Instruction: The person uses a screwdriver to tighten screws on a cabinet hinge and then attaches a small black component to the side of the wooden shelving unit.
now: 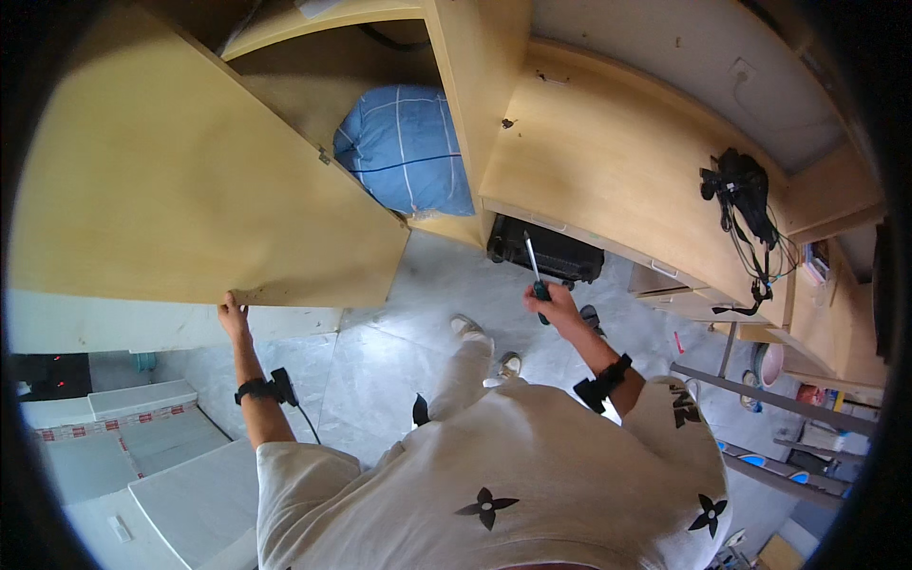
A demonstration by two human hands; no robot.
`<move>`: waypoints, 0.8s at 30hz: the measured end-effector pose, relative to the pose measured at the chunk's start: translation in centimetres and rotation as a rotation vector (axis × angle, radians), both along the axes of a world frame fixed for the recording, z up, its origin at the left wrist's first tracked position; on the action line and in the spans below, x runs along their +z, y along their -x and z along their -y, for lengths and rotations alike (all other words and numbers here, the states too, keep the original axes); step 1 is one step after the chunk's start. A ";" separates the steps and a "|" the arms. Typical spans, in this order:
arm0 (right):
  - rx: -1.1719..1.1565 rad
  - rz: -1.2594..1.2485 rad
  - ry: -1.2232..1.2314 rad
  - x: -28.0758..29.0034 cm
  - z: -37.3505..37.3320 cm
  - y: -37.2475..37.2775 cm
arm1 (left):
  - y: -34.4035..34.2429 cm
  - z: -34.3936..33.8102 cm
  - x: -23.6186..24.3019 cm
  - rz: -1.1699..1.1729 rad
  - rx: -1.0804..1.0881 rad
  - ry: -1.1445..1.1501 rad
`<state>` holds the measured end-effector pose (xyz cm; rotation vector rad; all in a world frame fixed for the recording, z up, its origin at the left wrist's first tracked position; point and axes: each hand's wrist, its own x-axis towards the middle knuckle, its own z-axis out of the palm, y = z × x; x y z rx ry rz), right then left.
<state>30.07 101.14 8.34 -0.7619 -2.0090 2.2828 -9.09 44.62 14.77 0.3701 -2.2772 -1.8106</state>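
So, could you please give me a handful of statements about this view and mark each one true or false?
1. The right hand holds a screwdriver with a dark green handle. True.
2. The left hand is touching nothing. False: it is at the edge of the large wooden panel.
3. A blue bundle with white lines sits inside the open wooden cabinet. True.
4. The black case stands on top of the desk. False: it is below the desk's front edge.
5. The screwdriver's shaft points back toward the person's shirt. False: it points away from the person.
6. Black gear with cables lies on the desk. True.
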 end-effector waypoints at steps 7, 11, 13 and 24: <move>-0.133 0.102 -0.058 2.0 -6.6 10.4 | -1.8 1.9 0.2 -0.033 0.031 0.004; -0.353 0.067 -0.069 -0.4 -14.4 19.5 | -2.2 0.0 0.4 0.000 0.104 -0.031; -0.370 0.122 -0.187 -2.0 -18.4 25.8 | -2.9 -0.4 0.4 0.137 0.201 0.046; -0.287 0.132 -0.730 -9.7 -23.7 38.3 | -29.0 -22.8 -9.0 0.814 0.018 -0.361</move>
